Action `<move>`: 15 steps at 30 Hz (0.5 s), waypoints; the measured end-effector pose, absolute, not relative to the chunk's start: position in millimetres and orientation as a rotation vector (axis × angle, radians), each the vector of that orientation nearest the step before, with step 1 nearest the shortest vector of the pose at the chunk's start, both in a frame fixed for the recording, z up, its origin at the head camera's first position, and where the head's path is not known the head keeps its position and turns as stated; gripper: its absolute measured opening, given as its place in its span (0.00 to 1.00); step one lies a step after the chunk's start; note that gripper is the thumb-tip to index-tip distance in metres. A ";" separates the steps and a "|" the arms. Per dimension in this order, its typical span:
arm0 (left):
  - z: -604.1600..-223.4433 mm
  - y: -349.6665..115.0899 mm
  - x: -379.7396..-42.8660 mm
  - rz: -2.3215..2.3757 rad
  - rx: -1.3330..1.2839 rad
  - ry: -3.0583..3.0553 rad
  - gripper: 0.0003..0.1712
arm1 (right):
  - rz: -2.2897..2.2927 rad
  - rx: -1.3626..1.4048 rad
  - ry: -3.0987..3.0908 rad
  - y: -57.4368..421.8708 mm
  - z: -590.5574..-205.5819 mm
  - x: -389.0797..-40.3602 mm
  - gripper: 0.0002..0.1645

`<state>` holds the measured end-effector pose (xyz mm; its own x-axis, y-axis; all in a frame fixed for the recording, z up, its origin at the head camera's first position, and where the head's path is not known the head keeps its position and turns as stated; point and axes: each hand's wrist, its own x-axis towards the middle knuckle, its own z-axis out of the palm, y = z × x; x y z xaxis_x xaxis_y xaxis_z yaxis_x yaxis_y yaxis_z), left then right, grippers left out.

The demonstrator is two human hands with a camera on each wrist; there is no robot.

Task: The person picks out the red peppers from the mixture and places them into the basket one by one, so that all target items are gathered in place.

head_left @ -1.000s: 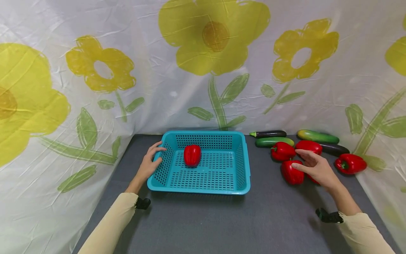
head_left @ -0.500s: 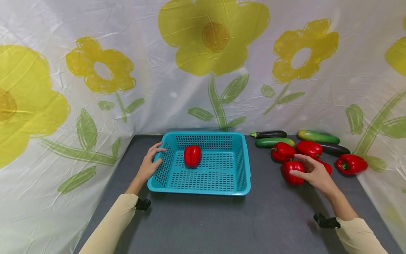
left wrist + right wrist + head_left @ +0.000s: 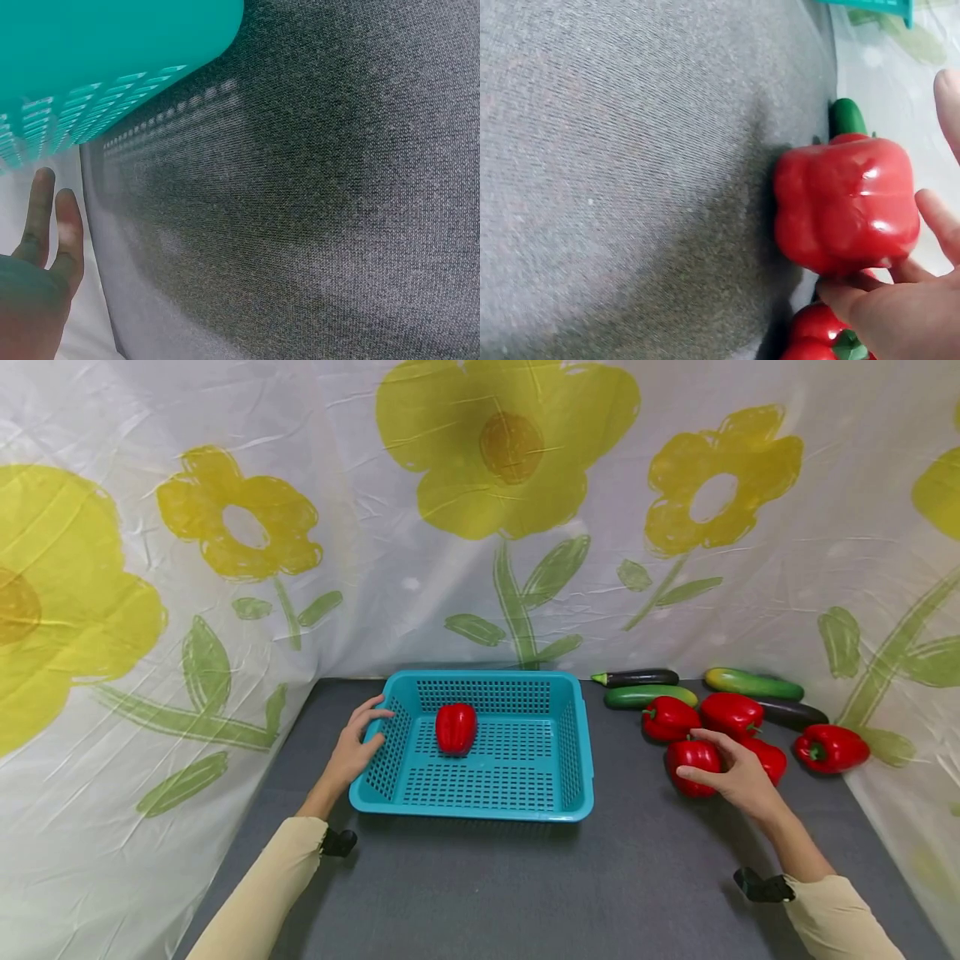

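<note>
My left hand (image 3: 351, 753) is at the left rim of a turquoise perforated basket (image 3: 480, 808), its fingers loosely spread and the tips over the edge. In the left wrist view two fingers (image 3: 69, 232) extend beside the basket's outer wall (image 3: 120, 37). Inside the basket lies a red bell pepper (image 3: 455, 729). My right hand (image 3: 738, 781) spreads over the nearest bell pepper (image 3: 686, 767) of a cluster on the right, thumb in front and fingers behind. The right wrist view shows that bell pepper (image 3: 847, 202) stem away, with fingertips right at its side.
Around the right hand sit more red bell peppers: one to the left (image 3: 670, 718), one behind (image 3: 729, 713), one partly covered (image 3: 768, 760), one at far right (image 3: 831, 747). Behind them lie eggplants (image 3: 639, 677) and green cucumbers (image 3: 752, 682). A flowered curtain (image 3: 420, 610) borders the grey table.
My right hand has moved slightly left and toward me, over the nearest bell pepper, uncovering the one behind it. The left hand and basket have stayed put.
</note>
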<state>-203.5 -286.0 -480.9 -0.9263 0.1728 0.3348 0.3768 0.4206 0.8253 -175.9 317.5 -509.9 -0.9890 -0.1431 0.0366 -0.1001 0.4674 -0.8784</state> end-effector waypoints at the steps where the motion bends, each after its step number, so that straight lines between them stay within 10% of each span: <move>1: -480.8 -286.1 -203.6 -1.514 -0.488 -2.474 0.21 | -1.588 -0.220 2.662 316.7 -510.8 -175.7 0.42; 15: -479.7 -285.5 -203.3 -1.500 -0.498 -2.472 0.21 | -1.636 -0.237 2.704 312.6 -523.8 -179.6 0.38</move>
<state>-203.3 -285.5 -479.7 -0.9217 0.1776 0.3450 0.3880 0.4258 0.8174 -179.6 312.6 -523.8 -0.9885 -0.1133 0.1003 -0.1414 0.4562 -0.8786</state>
